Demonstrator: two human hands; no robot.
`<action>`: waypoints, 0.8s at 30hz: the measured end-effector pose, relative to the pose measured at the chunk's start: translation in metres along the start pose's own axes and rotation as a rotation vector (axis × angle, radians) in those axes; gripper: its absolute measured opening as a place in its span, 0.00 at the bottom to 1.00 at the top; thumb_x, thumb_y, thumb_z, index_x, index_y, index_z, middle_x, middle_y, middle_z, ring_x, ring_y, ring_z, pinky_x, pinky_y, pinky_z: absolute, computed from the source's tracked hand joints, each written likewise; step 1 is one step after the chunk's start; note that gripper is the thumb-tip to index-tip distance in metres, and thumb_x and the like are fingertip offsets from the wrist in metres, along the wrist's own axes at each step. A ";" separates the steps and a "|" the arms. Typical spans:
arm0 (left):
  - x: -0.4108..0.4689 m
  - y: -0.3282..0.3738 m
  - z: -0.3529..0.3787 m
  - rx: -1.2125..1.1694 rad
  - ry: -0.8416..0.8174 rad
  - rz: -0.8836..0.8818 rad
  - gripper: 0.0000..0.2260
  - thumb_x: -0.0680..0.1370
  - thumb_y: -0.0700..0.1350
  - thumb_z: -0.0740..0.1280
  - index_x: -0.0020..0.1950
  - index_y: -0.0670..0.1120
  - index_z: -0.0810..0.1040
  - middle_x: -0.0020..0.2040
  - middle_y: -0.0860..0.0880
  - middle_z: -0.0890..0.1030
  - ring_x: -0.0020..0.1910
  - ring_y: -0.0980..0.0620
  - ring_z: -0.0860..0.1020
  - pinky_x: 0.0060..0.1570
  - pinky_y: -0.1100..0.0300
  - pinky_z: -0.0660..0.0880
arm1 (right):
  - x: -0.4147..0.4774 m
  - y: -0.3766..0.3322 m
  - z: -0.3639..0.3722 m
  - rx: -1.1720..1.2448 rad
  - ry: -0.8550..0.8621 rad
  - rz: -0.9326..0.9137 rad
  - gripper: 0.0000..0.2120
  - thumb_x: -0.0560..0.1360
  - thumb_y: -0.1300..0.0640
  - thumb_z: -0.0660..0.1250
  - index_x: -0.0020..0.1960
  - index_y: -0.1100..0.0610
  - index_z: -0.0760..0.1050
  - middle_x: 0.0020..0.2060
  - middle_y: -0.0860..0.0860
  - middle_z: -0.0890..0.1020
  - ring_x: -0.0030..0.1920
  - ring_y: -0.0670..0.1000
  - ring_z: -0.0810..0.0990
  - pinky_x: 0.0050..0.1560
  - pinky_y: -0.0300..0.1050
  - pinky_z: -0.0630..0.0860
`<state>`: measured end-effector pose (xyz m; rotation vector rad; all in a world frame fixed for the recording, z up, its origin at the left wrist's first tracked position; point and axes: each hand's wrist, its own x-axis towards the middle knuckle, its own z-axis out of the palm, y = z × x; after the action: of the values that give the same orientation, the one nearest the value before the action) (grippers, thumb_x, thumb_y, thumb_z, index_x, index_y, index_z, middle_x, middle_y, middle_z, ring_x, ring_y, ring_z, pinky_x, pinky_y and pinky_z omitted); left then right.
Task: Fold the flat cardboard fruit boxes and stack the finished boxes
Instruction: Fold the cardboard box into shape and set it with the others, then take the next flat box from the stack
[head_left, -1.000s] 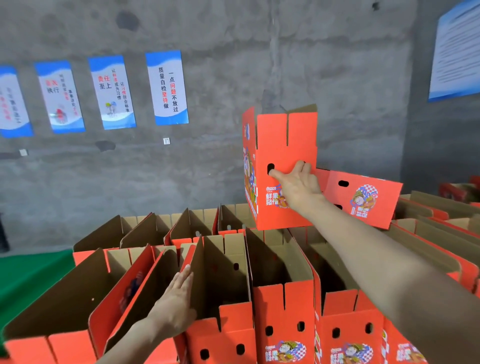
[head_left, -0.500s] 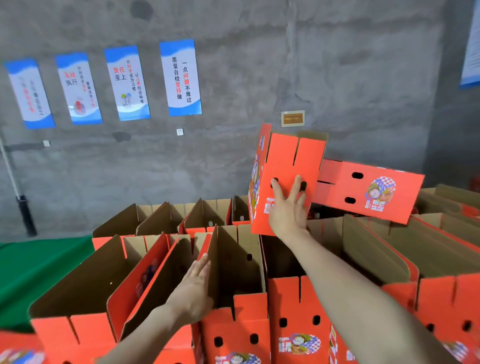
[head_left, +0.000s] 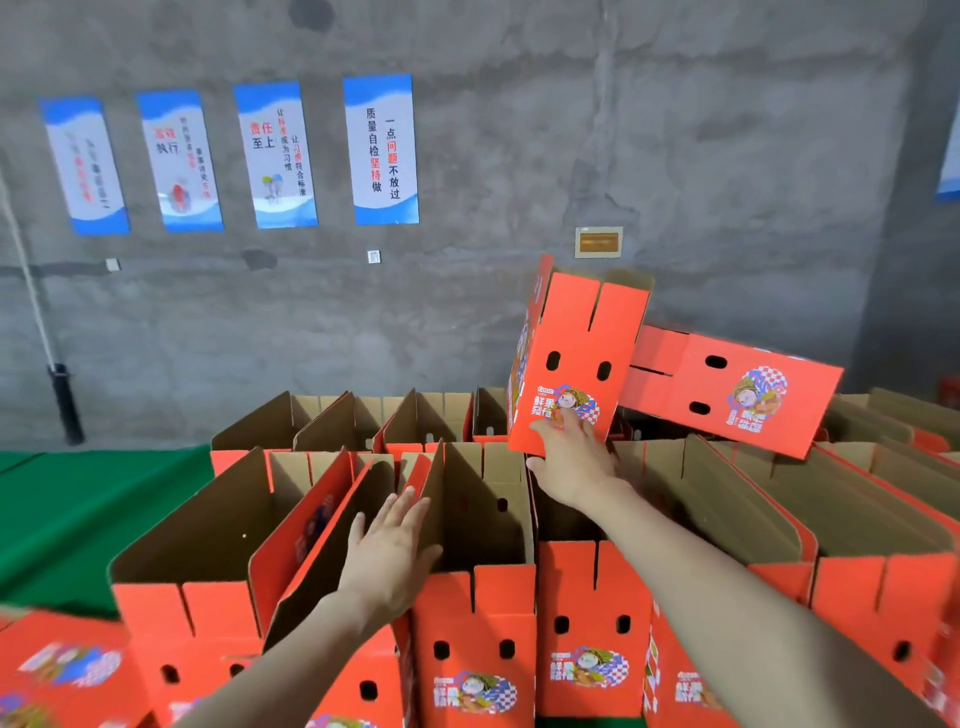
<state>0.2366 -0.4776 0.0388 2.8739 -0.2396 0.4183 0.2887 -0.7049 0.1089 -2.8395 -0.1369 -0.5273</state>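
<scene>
Plainly the folded box (head_left: 571, 343) leans — orange; open-topped.

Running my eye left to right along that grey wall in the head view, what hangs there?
Four blue-and-white posters: first poster, second poster, third poster, fourth poster → small framed plaque → blue sign, cut off by the edge.

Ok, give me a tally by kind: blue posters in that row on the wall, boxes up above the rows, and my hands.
Blue posters: 4
Boxes above the rows: 2, the tilted box and the box on its side
Hands: 2, left hand and right hand
Total: 8
</scene>
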 end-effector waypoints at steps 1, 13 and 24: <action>-0.005 0.000 -0.004 -0.033 0.017 0.005 0.27 0.81 0.55 0.57 0.78 0.51 0.53 0.79 0.51 0.51 0.78 0.52 0.46 0.74 0.48 0.44 | -0.007 -0.008 -0.005 -0.007 0.011 -0.036 0.23 0.78 0.50 0.63 0.71 0.50 0.64 0.73 0.58 0.58 0.72 0.61 0.58 0.65 0.55 0.66; -0.138 -0.106 -0.075 -0.203 0.266 0.029 0.18 0.76 0.40 0.67 0.66 0.41 0.74 0.66 0.43 0.75 0.65 0.44 0.73 0.66 0.56 0.67 | -0.136 -0.166 -0.040 0.417 0.149 -0.549 0.09 0.77 0.60 0.64 0.56 0.60 0.79 0.51 0.56 0.82 0.53 0.58 0.79 0.53 0.50 0.74; -0.338 -0.341 -0.031 0.138 -0.178 -0.648 0.33 0.79 0.61 0.56 0.78 0.51 0.47 0.79 0.52 0.42 0.78 0.50 0.43 0.73 0.43 0.49 | -0.278 -0.248 0.077 0.383 -0.406 -0.472 0.16 0.80 0.53 0.60 0.68 0.51 0.70 0.66 0.47 0.73 0.65 0.49 0.71 0.66 0.42 0.66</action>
<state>-0.0257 -0.0992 -0.1012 2.9000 0.7014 0.0546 0.0222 -0.4589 -0.0059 -2.4853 -0.8924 0.0120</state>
